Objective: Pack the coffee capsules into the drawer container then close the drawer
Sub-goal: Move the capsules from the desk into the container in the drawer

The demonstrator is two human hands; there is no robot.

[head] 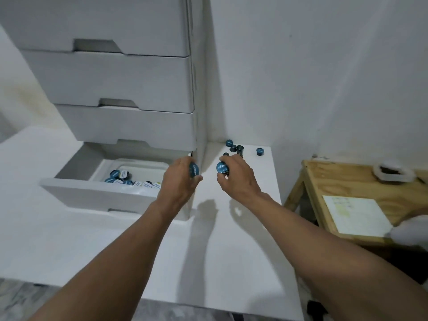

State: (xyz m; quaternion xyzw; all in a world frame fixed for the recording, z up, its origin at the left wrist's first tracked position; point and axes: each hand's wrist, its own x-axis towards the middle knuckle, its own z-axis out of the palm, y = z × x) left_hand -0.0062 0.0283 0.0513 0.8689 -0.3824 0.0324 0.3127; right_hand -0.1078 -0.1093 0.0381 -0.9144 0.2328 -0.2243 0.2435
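Observation:
The bottom drawer (92, 195) of a white drawer unit stands pulled out, with several blue-lidded coffee capsules (120, 178) lying along its front inside. My left hand (179, 181) hovers at the drawer's right end, shut on one blue capsule (194, 169). My right hand (236, 176) is just right of the unit above the white table, shut on another blue capsule (222, 168). Several loose capsules (236, 148) lie on the table near the wall corner, and one (260, 151) sits apart to the right.
The white drawer unit (129, 89) has three shut drawers above the open one. A white wall stands behind the table (231, 239). A wooden side table (347, 181) at the right carries a small dish (393, 173) and a white sheet (356, 215).

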